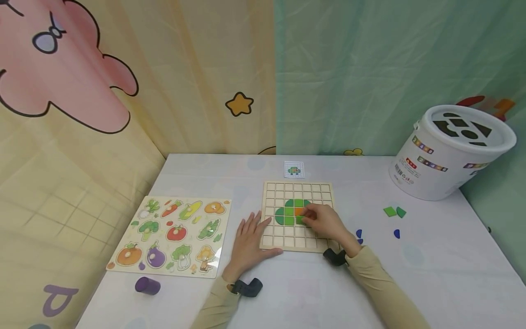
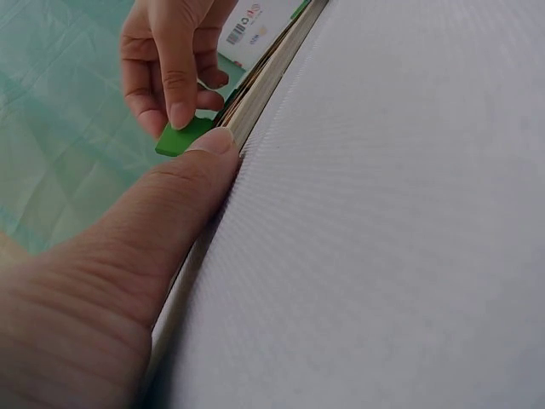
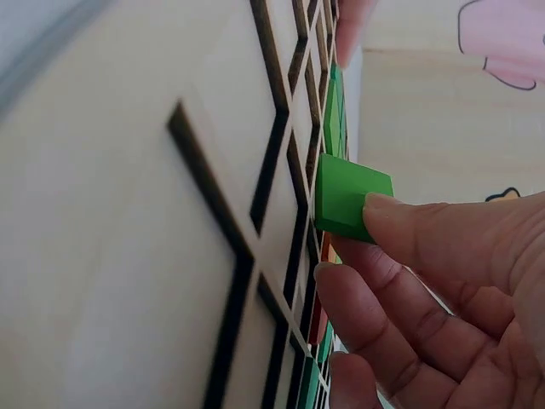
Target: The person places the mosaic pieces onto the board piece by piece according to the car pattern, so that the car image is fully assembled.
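A wooden grid board (image 1: 283, 242) lies on the table with green pieces and one orange square (image 1: 298, 211) set in its middle cells. My right hand (image 1: 324, 221) pinches a green square tile (image 3: 351, 196) between thumb and fingers; the tile stands tilted at the board's surface, beside the orange square. My left hand (image 1: 248, 246) is spread with straight fingers along the board's left edge. In the left wrist view, the left thumb (image 2: 183, 192) presses against the board's side. Behind the board lies a small pattern card (image 1: 294, 169) with a colored figure.
Right of the board lie a light green diamond (image 1: 389, 211), a dark green piece (image 1: 401, 212) and several blue pieces (image 1: 396, 234). A white bucket (image 1: 427, 169) with a shape-cut lid stands at the back right. At left are a vegetable puzzle board (image 1: 168, 237) and a purple cylinder (image 1: 147, 286).
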Motion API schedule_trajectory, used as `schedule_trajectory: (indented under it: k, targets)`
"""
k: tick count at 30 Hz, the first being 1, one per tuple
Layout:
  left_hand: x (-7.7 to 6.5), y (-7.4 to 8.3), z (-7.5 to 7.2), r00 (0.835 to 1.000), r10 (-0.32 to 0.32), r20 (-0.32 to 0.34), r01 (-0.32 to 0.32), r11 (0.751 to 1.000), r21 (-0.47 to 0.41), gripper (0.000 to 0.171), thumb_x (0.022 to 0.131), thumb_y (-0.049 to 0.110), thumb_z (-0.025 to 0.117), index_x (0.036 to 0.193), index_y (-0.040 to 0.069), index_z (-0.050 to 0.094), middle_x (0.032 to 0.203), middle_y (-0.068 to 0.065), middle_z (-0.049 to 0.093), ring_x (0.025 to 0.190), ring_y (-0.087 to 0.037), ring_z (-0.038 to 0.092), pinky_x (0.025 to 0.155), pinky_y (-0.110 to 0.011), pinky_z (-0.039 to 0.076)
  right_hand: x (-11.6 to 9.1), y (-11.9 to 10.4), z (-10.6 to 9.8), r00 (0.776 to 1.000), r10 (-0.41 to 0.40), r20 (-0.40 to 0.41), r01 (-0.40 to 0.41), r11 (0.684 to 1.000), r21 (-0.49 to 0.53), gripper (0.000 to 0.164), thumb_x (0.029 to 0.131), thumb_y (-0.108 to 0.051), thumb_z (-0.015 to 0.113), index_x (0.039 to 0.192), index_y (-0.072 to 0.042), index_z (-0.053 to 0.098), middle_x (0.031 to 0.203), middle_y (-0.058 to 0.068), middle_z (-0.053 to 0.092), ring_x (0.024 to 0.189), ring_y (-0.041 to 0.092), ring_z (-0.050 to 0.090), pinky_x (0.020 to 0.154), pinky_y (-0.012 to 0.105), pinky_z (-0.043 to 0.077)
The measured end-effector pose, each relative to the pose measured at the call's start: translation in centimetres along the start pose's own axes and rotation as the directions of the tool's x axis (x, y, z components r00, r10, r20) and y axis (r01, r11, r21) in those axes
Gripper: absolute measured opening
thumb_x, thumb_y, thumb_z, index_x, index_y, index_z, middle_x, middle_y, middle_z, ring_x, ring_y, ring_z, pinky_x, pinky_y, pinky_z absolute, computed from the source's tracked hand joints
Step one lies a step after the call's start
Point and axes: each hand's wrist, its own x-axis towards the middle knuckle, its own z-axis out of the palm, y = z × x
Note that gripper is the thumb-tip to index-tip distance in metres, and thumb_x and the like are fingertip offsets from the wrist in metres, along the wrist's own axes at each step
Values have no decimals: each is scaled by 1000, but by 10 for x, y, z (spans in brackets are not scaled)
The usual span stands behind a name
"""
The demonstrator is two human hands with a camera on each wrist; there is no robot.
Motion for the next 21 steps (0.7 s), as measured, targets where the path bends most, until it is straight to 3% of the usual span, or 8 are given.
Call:
schedule_trajectory:
  k: [21]
  targets:
    - [1,0,0,1000,-12,8,12,1000,0,93,72,71,63,145,18,40,155,-9,22,143,-25,10,114,-44,5,2,-1,3,998,55,-8,-56,997,-50,6,80,-13,76,84,-9,73,77,-3,64,68,11,55,62,31,48]
